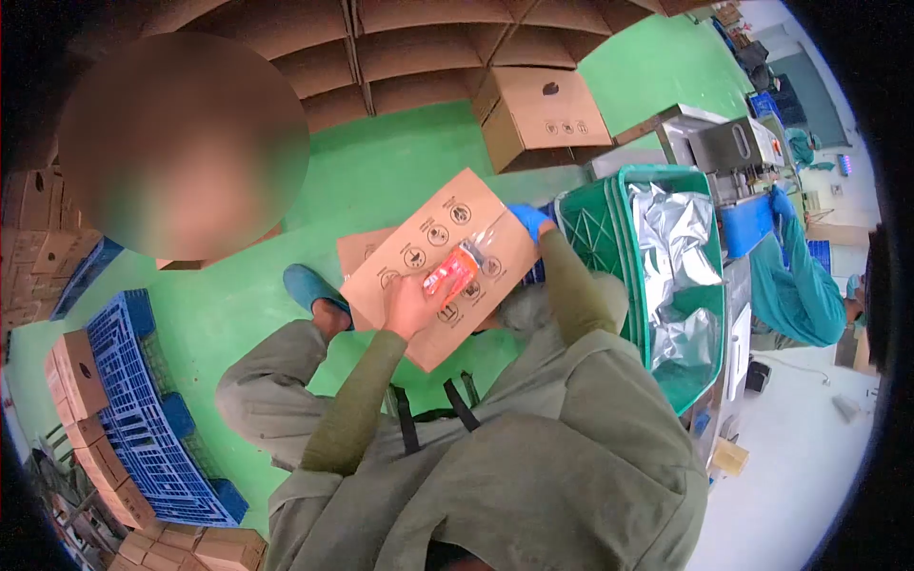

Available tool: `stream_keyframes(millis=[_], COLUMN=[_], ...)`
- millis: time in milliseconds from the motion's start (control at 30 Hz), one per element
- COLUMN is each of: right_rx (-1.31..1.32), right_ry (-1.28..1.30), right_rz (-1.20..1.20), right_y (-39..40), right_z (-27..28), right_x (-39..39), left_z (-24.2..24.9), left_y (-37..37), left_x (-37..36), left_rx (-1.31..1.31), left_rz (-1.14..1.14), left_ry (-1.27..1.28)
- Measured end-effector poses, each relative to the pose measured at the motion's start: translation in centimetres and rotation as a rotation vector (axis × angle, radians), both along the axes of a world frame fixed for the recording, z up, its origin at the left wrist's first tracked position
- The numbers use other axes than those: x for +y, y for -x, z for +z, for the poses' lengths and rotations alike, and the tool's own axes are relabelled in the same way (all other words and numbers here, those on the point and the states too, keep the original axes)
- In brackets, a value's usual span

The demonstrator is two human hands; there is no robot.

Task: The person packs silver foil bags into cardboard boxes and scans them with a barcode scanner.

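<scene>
A cardboard box [428, 233] with printed symbols is tilted in front of my legs. My left hand [414, 306], bare, is closed round an orange tape dispenser [455, 273] that lies against the box face. Clear tape shows on the box near the dispenser's upper end. At the box's right edge is my right hand [528, 221] in a blue glove, gripping that edge, its fingertips partly hidden.
Right of me, green crates [621, 276] hold silver bags [676, 238]. Another box [543, 114] stands ahead, below cardboard compartments [419, 52]. A blue pallet [157, 419] and stacked boxes [81, 371] are at left. A co-worker in teal [795, 290] is at the metal equipment.
</scene>
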State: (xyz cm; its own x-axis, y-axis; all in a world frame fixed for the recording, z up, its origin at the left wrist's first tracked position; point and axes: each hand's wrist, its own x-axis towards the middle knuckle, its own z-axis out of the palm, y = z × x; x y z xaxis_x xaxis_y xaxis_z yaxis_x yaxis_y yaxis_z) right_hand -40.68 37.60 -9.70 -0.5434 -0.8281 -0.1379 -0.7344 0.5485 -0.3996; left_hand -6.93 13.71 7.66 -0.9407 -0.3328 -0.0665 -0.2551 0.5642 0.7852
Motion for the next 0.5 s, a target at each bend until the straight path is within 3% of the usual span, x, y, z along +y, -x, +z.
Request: stream_keyframes(millis=[67,167,233,267,300,367,467,500], right_rx=[-0.015,-0.017,-0.248,-0.047,0.2,0.138,0.036,0.004], right_ry=[0.208,-0.363,0.345,0.012,-0.129,-0.086,-0.07,-0.07], right_rz=[-0.225,-0.409,-0.768,-0.666,-0.644,-0.72,-0.739,-0.733], right_y=[-1.6,-0.1,-6.4,-7.8,-10.5,-11.0,-10.8,-11.2], right_z=[-2.9,0.7,9.4,7.7,9.2,10.4,11.1,11.8], right_x=[1.0,-0.5,-7.4,-8.7,-10.0,-10.7,-11.1,-11.4], left_z=[-0.9,-1.0,-2.4,-2.8,-2.2,-0.4,-0.3,0.0], left_y=[-0.5,-0.6,0.3,-0.6,-2.9,-6.1,-12.9,-12.9], left_x=[-0.6,-0.1,0.2,0.3,0.5,-1.2,-3.5,-3.8], left_rx=[-0.054,-0.027,-0.039,-0.051,-0.009,0.11,-0.11,-0.214], left_rz=[-0.019,0.007,0.033,0.045,0.037,0.034,0.131,0.086], left_ry=[-0.029,-0.053,-0.173,-0.223,-0.19,-0.097,-0.177,-0.035])
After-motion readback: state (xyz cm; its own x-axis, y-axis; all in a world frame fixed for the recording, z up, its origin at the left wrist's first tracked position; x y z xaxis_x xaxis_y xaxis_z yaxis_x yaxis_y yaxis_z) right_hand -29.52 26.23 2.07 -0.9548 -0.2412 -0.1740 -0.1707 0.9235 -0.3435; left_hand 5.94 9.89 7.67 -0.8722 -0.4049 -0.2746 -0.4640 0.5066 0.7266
